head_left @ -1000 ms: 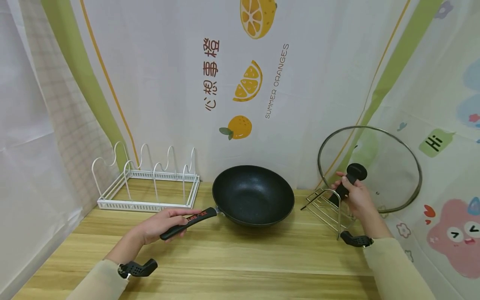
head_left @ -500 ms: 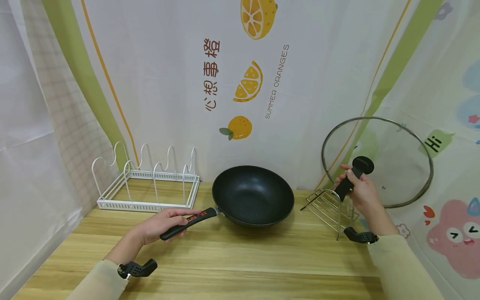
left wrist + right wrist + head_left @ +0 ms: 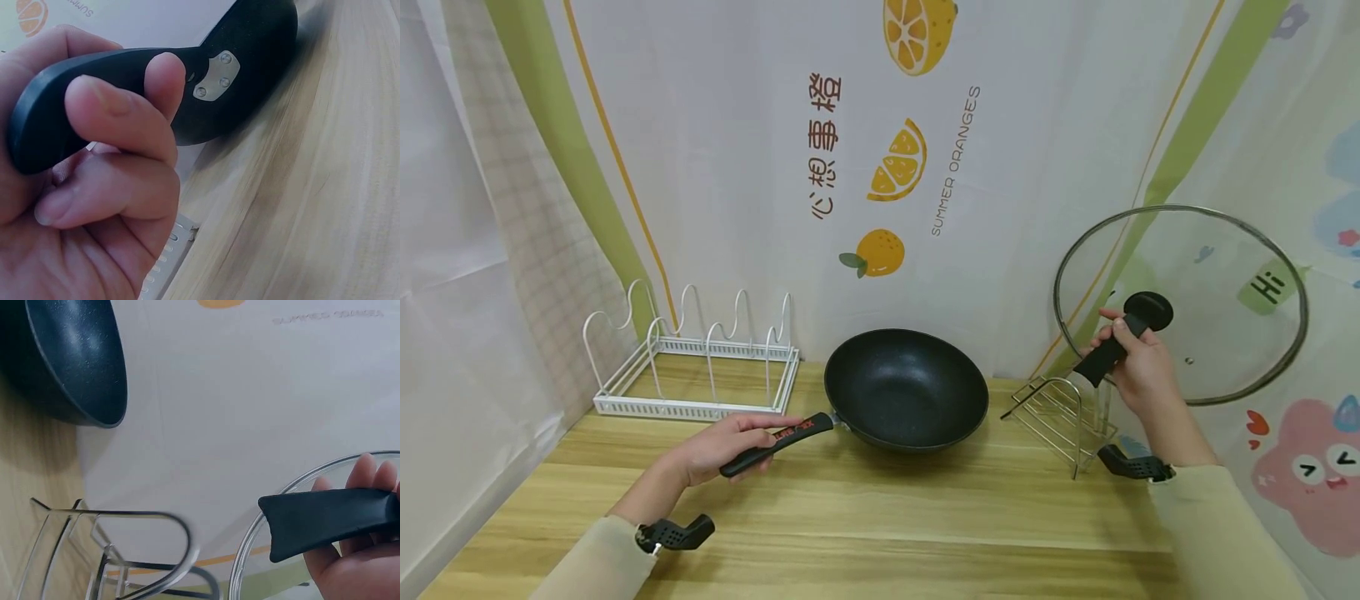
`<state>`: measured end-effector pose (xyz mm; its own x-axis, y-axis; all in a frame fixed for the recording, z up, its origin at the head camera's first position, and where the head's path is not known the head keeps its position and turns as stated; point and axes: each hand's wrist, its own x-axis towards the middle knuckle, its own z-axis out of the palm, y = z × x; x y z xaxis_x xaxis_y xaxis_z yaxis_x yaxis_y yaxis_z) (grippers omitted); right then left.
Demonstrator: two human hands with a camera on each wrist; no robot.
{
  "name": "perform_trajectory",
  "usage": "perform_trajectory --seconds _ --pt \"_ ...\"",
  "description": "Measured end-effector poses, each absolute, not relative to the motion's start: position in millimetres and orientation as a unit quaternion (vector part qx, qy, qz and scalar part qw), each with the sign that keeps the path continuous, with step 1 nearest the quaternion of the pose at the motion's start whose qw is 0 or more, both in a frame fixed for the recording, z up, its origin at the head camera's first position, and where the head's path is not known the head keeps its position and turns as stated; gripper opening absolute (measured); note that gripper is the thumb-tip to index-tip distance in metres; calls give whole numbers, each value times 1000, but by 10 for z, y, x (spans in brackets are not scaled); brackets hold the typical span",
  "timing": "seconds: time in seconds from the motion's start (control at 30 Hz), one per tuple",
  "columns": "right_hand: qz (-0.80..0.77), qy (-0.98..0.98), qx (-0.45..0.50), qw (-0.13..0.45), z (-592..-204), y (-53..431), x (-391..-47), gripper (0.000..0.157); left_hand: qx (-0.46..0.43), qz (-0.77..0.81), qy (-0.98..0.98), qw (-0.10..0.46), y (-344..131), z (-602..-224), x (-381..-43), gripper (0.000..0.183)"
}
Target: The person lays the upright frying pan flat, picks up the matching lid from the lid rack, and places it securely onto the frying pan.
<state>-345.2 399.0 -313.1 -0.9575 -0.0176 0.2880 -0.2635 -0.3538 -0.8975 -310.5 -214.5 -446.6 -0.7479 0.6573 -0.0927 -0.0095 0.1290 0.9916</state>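
Observation:
A black wok [image 3: 906,392] sits on the wooden table near its back edge, its long handle [image 3: 805,429] pointing left toward me. My left hand [image 3: 718,450] grips that handle; in the left wrist view the fingers curl round the handle [image 3: 125,62] below the riveted bracket. On the right, my right hand [image 3: 1150,375] holds a round glass lid [image 3: 1232,333] with a metal rim by its black handle [image 3: 1105,358]. The lid is tilted up, above and to the right of a small wire lid rack [image 3: 1052,421]. In the right wrist view the lid handle [image 3: 331,519] stands apart from the rack [image 3: 137,556].
At the back left of the table [image 3: 887,525] stands a white rack [image 3: 692,408] with several curved wire dividers. A printed curtain [image 3: 737,167] hangs behind, and another patterned sheet [image 3: 1210,467] hangs along the right side.
My right hand has raised the glass lid and carried it to the right, away from the wire rack. My left hand and the wok have stayed in place.

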Motion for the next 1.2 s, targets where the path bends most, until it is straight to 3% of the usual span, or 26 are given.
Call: perform_trajectory --seconds 0.57,1.2 --pt "854 -496 155 15 -2952 3821 -3188 35 238 615 700 274 -2144 -4463 -3122 47" --pt "855 -496 150 -31 -3005 3568 -3162 29 227 617 701 277 -2136 -4462 -3108 48"
